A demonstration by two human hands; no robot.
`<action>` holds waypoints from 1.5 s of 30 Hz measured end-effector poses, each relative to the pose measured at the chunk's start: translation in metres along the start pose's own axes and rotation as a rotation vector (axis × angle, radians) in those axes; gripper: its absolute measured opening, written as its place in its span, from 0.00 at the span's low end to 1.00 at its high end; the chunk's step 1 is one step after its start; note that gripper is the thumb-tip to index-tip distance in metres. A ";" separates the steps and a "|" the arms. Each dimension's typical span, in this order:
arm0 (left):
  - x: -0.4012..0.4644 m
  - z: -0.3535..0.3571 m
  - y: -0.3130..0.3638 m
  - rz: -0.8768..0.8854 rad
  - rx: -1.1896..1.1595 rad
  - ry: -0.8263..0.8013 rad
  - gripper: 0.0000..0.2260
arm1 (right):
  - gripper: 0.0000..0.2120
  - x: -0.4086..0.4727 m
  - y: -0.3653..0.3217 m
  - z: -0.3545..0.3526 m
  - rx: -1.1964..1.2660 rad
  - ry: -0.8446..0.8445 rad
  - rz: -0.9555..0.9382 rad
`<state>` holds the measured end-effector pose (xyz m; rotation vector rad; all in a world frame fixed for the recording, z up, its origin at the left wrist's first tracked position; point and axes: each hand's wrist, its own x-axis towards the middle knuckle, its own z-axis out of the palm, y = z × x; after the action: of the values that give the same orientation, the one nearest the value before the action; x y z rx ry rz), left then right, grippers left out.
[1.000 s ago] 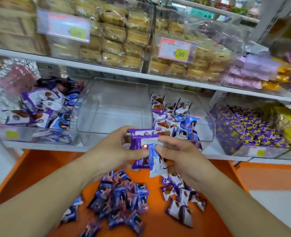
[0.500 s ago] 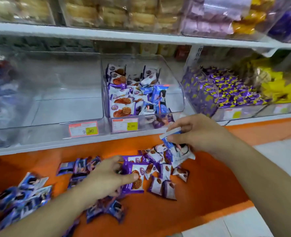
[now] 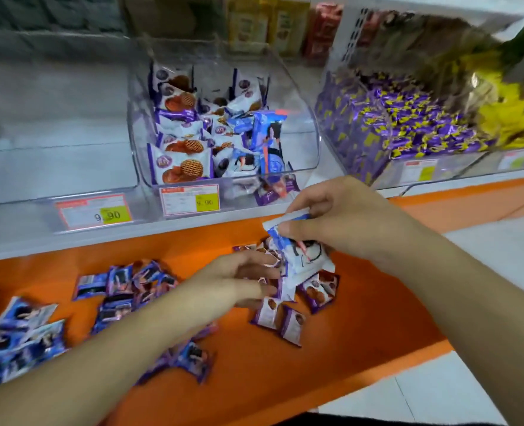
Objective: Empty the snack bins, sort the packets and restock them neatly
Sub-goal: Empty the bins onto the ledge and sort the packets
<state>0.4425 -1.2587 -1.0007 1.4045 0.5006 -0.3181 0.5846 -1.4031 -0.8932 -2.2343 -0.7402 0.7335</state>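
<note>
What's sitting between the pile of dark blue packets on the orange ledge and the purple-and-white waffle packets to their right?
In the head view, the left hand and its forearm lie across that stretch, over the orange ledge, reaching toward the purple-and-white waffle packets from beside the dark blue packets.

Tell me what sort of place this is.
Most likely a shop's snack aisle. Clear bins of wrapped packets sit on a white shelf, with price tags reading 9.90 on their fronts. More packets lie loose on the orange ledge below.
</note>
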 end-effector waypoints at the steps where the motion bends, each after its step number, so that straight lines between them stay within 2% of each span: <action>1: -0.023 -0.007 0.009 0.047 -0.029 -0.042 0.19 | 0.09 -0.001 -0.005 0.007 0.006 0.005 -0.020; 3: -0.065 -0.020 0.024 0.110 -0.018 -0.046 0.19 | 0.09 -0.003 -0.020 0.027 0.032 -0.017 -0.091; 7: -0.124 -0.051 0.033 0.152 0.055 0.242 0.11 | 0.10 -0.011 -0.055 0.077 0.116 -0.120 -0.188; 11: -0.176 -0.091 0.022 0.185 0.174 0.338 0.08 | 0.18 -0.021 -0.086 0.125 0.317 -0.273 -0.176; 13: -0.197 -0.115 0.011 0.174 0.211 0.402 0.08 | 0.17 -0.028 -0.097 0.158 0.347 -0.331 -0.204; 17: -0.223 -0.177 -0.003 0.084 0.598 0.420 0.15 | 0.16 -0.026 -0.106 0.226 0.268 -0.351 -0.200; 20: -0.242 -0.226 0.000 0.106 0.783 0.644 0.17 | 0.11 -0.010 -0.107 0.284 0.139 -0.368 -0.114; 24: -0.256 -0.269 0.001 0.150 0.716 0.743 0.12 | 0.09 0.013 -0.126 0.371 0.064 -0.434 -0.058; 26: -0.256 -0.277 0.004 0.153 0.775 0.748 0.14 | 0.09 0.021 -0.137 0.404 0.026 -0.483 -0.044; 27: -0.255 -0.278 0.006 0.156 0.799 0.747 0.15 | 0.06 0.023 -0.140 0.413 -0.025 -0.508 -0.029; 28: -0.253 -0.278 0.009 0.167 0.808 0.744 0.16 | 0.08 0.025 -0.140 0.420 -0.086 -0.537 -0.014; 29: -0.250 -0.277 0.013 0.184 0.807 0.734 0.16 | 0.19 0.027 -0.136 0.424 -0.161 -0.558 -0.003; 30: -0.248 -0.274 0.017 0.208 0.800 0.723 0.16 | 0.28 0.029 -0.131 0.424 -0.228 -0.550 0.013; 31: -0.245 -0.272 0.019 0.234 0.793 0.711 0.15 | 0.31 0.030 -0.128 0.420 -0.264 -0.529 0.016; 32: -0.238 -0.267 0.024 0.271 0.789 0.699 0.15 | 0.31 0.032 -0.123 0.407 -0.271 -0.499 0.003; 36: -0.215 -0.242 0.034 0.326 0.801 0.634 0.15 | 0.20 0.030 -0.113 0.330 -0.192 -0.428 -0.048; 39: -0.189 -0.213 0.047 0.376 0.830 0.589 0.20 | 0.07 0.027 -0.114 0.247 -0.099 -0.368 -0.113; 42: -0.155 -0.184 0.058 0.434 0.906 0.529 0.29 | 0.08 0.020 -0.122 0.159 -0.100 -0.257 -0.224; 45: -0.125 -0.161 0.063 0.475 0.955 0.458 0.37 | 0.11 0.022 -0.124 0.092 -0.033 -0.055 -0.289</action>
<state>0.3437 -1.1009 -0.8967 2.4946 0.3670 0.2053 0.5011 -1.2737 -0.8669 -2.0823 -1.0822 0.6447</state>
